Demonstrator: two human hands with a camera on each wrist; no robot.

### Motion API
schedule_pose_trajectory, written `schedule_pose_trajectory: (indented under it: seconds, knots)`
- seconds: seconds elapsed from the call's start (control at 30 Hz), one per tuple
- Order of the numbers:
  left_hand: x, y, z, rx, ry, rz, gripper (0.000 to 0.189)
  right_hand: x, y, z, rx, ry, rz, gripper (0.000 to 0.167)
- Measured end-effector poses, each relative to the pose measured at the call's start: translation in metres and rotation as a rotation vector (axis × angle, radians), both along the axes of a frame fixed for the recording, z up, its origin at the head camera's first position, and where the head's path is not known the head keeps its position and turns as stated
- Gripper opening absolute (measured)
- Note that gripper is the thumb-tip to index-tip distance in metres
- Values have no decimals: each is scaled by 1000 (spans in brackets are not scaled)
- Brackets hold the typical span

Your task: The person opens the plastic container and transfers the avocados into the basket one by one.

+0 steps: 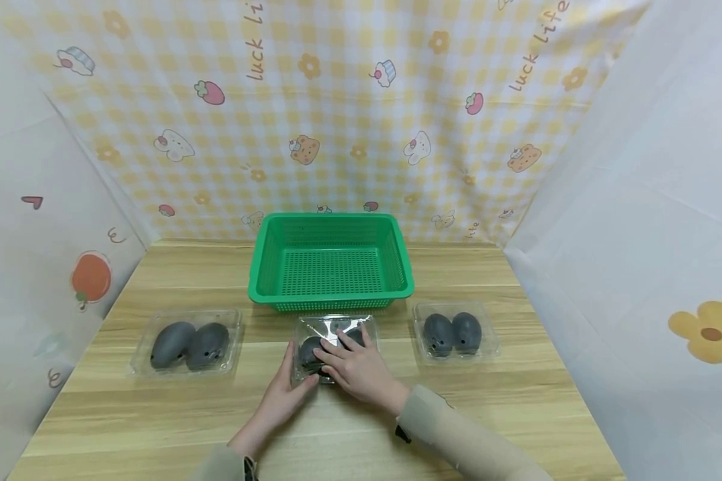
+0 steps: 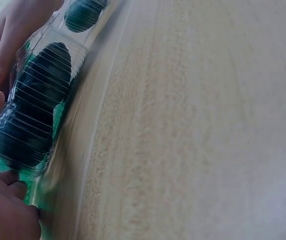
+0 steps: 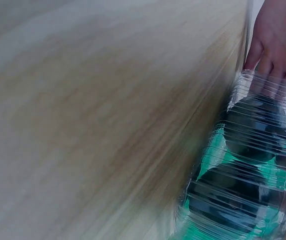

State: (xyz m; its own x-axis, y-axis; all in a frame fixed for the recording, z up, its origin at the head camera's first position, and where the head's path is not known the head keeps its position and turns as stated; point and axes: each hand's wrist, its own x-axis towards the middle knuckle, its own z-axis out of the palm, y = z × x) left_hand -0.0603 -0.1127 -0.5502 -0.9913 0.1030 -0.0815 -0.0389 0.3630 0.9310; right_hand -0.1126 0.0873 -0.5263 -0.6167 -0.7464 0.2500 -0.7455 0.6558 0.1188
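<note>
- Clear plastic lidded box (image 1: 321, 326) with dark grey egg-shaped pieces (image 1: 311, 354) sits lower centre of the head view, on the light wood-grain table (image 1: 481, 421).
- Left hand (image 1: 281, 395): fingers extended, thumb spread wide, touching box's left end.
- Right hand (image 1: 359, 367): fingers fanned, resting on the lid; not gripping.
- Green perforated plastic basket (image 1: 331, 298): frame centre, just above box.
- Similar filled clear boxes: lower left (image 1: 236, 337), lower right (image 1: 489, 349).

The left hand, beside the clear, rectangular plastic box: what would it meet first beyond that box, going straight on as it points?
Probably the front of the green, rectangular plastic basket, since the left hand points roughly towards it, though depth is hard to judge.
</note>
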Motion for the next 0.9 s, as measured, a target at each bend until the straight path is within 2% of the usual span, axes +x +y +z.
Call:
schedule_pose_trajectory:
  seconds: [0.7, 0.8, 0.9]
  knots:
    - [1, 4, -1, 58, -40, 22, 91, -2, -1, 2, -25, -42, 3, 39]
    - [1, 5, -1, 88, -43, 26, 90, -2, 0, 5, -37, -83, 7, 39]
    - [1, 5, -3, 140, -47, 24, 89, -3, 1, 9, -104, -164, -19, 39]
